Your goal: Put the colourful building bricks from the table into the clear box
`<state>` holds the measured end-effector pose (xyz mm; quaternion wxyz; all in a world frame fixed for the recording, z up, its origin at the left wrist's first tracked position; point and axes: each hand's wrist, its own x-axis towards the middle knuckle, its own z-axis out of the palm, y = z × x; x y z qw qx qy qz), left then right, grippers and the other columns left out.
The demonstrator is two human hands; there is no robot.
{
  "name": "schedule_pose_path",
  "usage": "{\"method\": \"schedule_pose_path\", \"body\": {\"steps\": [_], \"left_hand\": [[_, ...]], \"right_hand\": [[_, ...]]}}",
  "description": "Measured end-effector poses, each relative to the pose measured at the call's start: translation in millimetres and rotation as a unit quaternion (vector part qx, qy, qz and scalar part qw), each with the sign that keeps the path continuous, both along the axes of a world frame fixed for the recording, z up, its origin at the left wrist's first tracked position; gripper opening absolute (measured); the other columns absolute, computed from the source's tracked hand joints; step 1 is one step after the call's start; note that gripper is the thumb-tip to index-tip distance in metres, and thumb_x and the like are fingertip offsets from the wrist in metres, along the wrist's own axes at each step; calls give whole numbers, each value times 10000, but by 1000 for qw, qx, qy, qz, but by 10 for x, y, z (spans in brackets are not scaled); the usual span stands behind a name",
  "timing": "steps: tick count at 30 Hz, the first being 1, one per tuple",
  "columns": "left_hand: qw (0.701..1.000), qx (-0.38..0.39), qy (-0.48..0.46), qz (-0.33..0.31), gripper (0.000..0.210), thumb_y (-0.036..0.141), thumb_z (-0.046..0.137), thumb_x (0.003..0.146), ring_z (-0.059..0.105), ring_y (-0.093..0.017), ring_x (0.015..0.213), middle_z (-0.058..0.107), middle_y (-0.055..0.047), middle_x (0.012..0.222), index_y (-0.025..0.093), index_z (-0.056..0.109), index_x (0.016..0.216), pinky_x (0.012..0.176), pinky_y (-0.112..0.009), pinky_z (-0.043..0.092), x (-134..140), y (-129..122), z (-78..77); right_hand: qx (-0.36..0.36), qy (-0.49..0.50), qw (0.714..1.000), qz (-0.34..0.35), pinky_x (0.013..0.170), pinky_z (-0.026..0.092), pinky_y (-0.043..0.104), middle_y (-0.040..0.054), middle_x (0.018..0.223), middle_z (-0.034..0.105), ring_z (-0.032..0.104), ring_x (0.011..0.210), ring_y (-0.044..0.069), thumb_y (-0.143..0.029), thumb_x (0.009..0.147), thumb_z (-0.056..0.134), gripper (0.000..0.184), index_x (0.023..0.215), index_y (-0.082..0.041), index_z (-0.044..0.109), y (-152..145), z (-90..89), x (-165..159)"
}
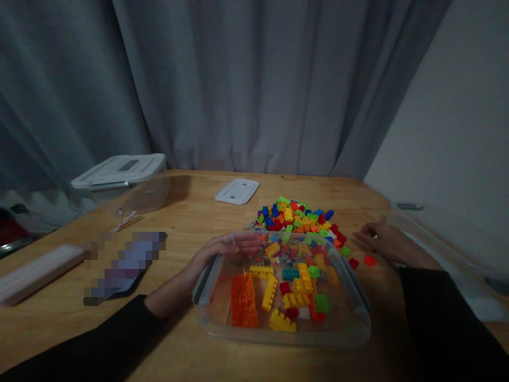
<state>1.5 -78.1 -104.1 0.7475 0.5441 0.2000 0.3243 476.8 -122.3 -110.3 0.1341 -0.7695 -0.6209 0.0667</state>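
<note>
A clear plastic box [284,339] stands in front of me with several large bricks inside, among them an orange block [243,301], a yellow brick [269,293] and a teal brick [290,274]. My left hand [222,250] is at the box's far left corner. Its thumb lies by the rim and its fingers stretch along the far wall, partly seen through the plastic. Beyond the box is a heap of colourful bricks [292,214]. To the heap's right, my right hand [379,241] rests low over the table, fingers bent and apart, nothing visible between them.
A lidded clear bin [145,193] stands at the back left and a white lid [237,191] lies at the back. On the left are a blurred-out phone-like object [131,265] and a long pale box [43,270]. Another clear container [449,249] is at the right.
</note>
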Motion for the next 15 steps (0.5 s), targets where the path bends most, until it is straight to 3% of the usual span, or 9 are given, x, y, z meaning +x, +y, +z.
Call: {"method": "schedule_pose_path", "body": {"steps": [7,11,15], "left_hand": [[1000,11,2,12,438,239,562,879,583,-382,1362,683,-131,1420,184,734,1278,1230,-608,283,14,-1,4],[1000,-5,4,5,449,260,563,879,553,-395,1392,656,-131,1455,189,722,1293,1211,-630,309,21,-16,22],[1000,-7,1,-7,441,244,543,888,513,-386,1434,643,-116,1474,213,724,1288,1200,-619,340,13,-14,29]], "right_hand": [[-100,1,992,-71,576,430,342,103,752,732,656,666,247,-509,814,640,298,745,-219,649,-91,-39,6],[-133,34,989,-56,551,438,347,100,726,725,653,616,242,-484,803,641,261,758,-227,631,-126,-62,-10],[-147,52,987,-35,567,459,357,78,722,731,678,635,255,-387,750,675,245,939,-234,639,-117,-170,42]]}}
